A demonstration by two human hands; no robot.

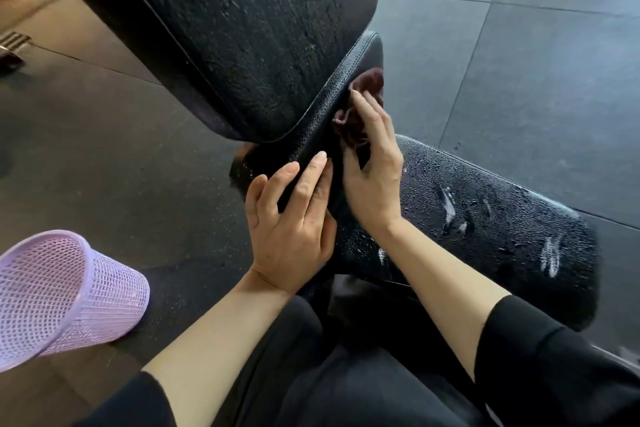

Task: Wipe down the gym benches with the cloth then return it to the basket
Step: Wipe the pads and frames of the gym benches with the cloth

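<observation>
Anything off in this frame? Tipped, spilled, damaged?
Yes. The lilac mesh plastic basket lies tipped on its side on the dark rubber floor, mouth facing the camera. The black padded bench seat carries droplets and white smears, not yet wiped.

No text, label, brand, number or sign can be read anywhere. The black bench pad (263, 28) carries only wet streaks, and the purple basket (65, 295) left of it shows only plain mesh.

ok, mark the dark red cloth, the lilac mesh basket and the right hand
dark red cloth (356, 121), head view: bunched middle.
lilac mesh plastic basket (114, 291), head view: side wall.
right hand (372, 180), head view: back of the hand.
</observation>
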